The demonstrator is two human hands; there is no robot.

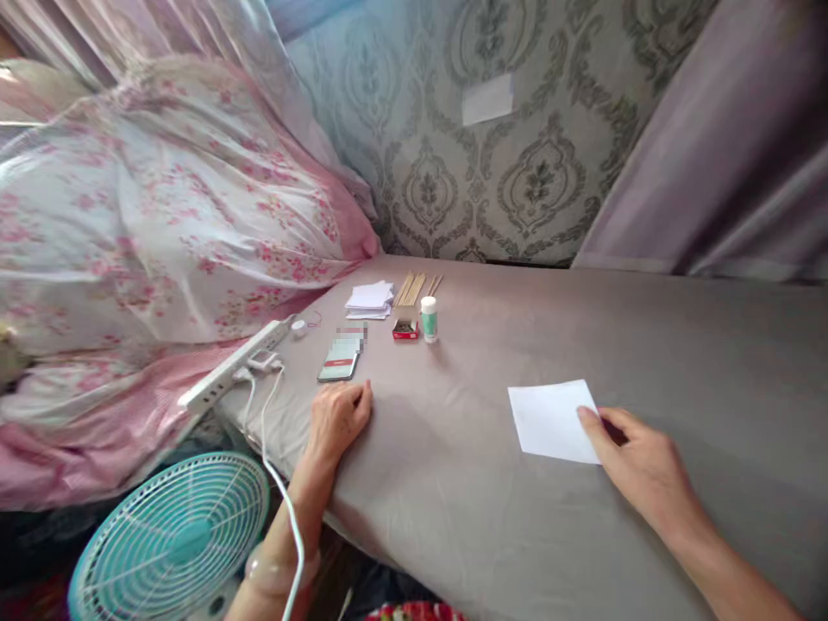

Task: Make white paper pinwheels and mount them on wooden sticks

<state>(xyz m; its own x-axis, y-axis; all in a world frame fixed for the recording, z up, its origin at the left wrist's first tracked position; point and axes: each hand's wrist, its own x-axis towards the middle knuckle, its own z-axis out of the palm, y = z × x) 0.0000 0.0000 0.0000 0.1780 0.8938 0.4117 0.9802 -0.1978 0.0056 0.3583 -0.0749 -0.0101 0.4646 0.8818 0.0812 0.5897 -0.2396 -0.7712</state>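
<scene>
My right hand [643, 453] pinches the right edge of a white sheet of paper [549, 421] between thumb and fingers, over the grey-brown bed sheet. Loosely curled into a fist, my left hand [340, 416] rests on the bed sheet with nothing visible in it. Just beyond it lies a smartphone [340, 358] with its screen lit. Farther back are a stack of white paper pieces [370, 297], several thin wooden sticks [410, 289], a small open red box [405, 330] with dark contents, and an upright white-and-green bottle [429, 321].
A white power strip [236, 364] with plugged-in cables runs along the left edge; one cable crosses my left forearm. Below it stands a teal fan [187, 539]. A small white round item [298, 328] sits near the strip. Floral fabric [213, 198] hangs at left, a purple curtain [699, 155] at right.
</scene>
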